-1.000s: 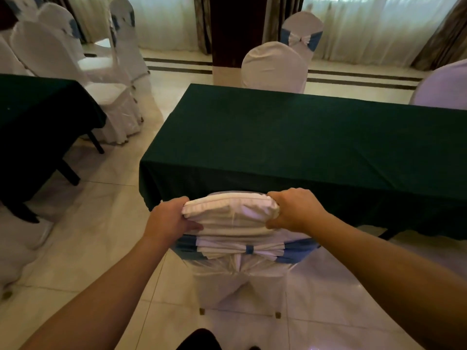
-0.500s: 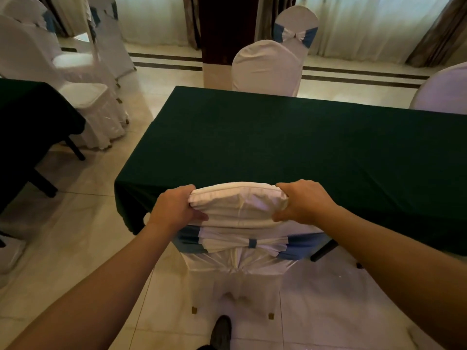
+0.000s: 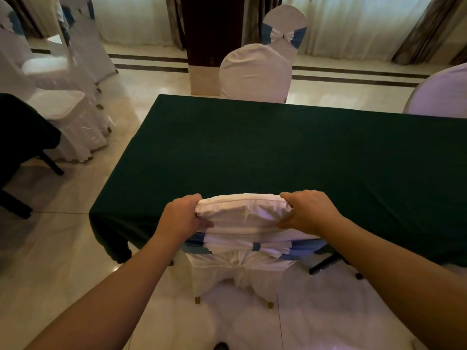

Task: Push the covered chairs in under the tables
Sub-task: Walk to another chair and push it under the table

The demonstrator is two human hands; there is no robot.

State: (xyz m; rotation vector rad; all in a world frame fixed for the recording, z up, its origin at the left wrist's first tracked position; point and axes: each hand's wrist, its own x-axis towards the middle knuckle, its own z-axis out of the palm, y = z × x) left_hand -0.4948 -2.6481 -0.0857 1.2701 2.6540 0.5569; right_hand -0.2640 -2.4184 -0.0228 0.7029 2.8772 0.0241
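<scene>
A chair in a white cover (image 3: pixel 242 215) with a blue sash and bow stands at the near edge of a table draped in dark green cloth (image 3: pixel 290 152). My left hand (image 3: pixel 180 218) grips the left top corner of its backrest. My right hand (image 3: pixel 307 212) grips the right top corner. The backrest top meets the table's near edge, and the seat is hidden under the cloth. Its two rear feet show on the tiled floor.
Another covered chair (image 3: pixel 255 72) sits at the table's far side, one with a blue sash (image 3: pixel 283 29) behind it. A pale chair (image 3: pixel 442 94) is at the far right. Several covered chairs (image 3: pixel 63 114) and a second dark table (image 3: pixel 22 137) stand left. A dark pillar (image 3: pixel 212 34) rises behind.
The chair has slid forward toward the table with both hands on its backrest, and its seat has gone further under the green cloth. My view has moved closer to the table.
</scene>
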